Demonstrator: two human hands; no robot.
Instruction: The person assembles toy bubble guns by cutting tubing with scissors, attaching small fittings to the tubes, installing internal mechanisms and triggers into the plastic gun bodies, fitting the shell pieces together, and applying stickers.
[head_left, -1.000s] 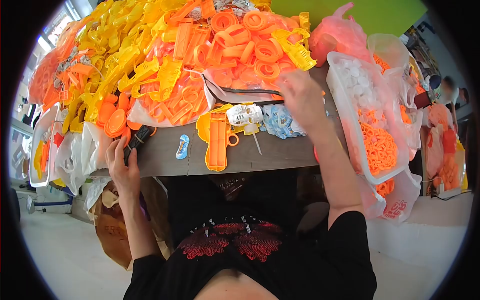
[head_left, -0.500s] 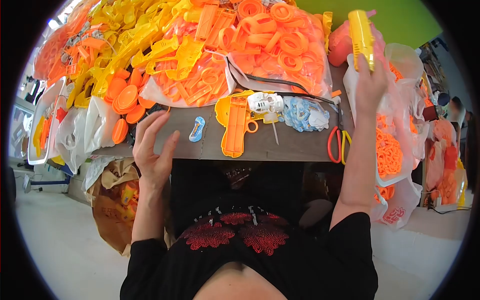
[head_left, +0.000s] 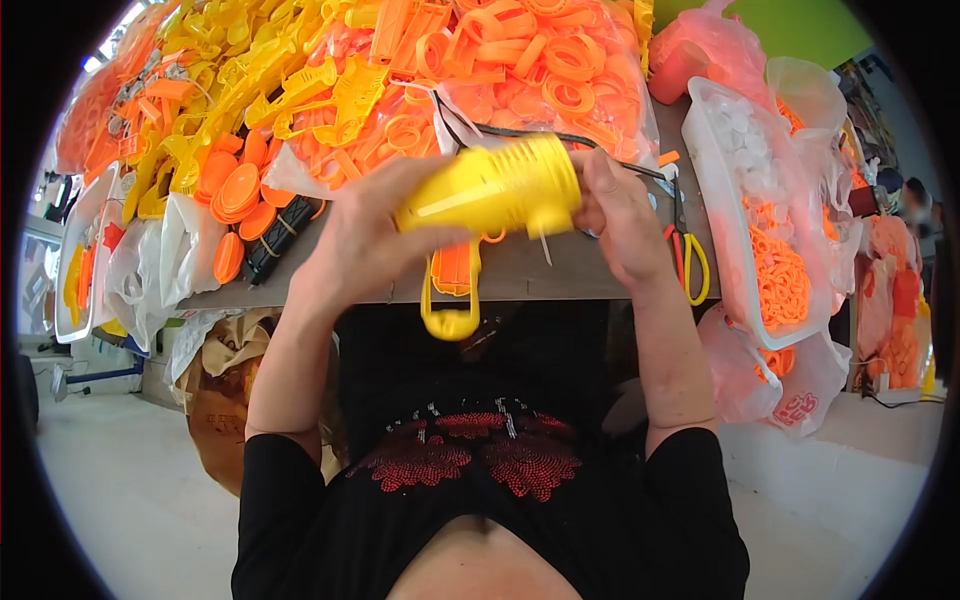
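Note:
Both my hands are at a yellow plastic toy barrel (head_left: 495, 185), blurred by motion and tilted up to the right above the table's front part. My left hand (head_left: 375, 225) is wrapped round its left end. At the right rim, the curled fingers of my right hand (head_left: 622, 220) press against the barrel; whether a small part sits between them is hidden. Below the barrel hangs a yellow loop-shaped handle (head_left: 450, 322), seemingly joined to it. Behind the loop shows an orange grip piece (head_left: 453, 268) lying on the table, mostly covered by my hands and the barrel.
Scissors (head_left: 686, 262) with red and yellow handles lie at the right. Beyond them is a white tub (head_left: 715, 215) with orange rings. Bagged orange parts (head_left: 560, 70) and piled yellow parts (head_left: 230, 110) fill the back. Orange discs (head_left: 236, 192) lie left, beside a dark bundle (head_left: 280, 240).
My right hand has brought the yellow barrel from above the right-hand tub to the table's middle. My left hand has moved right and closed on its left end.

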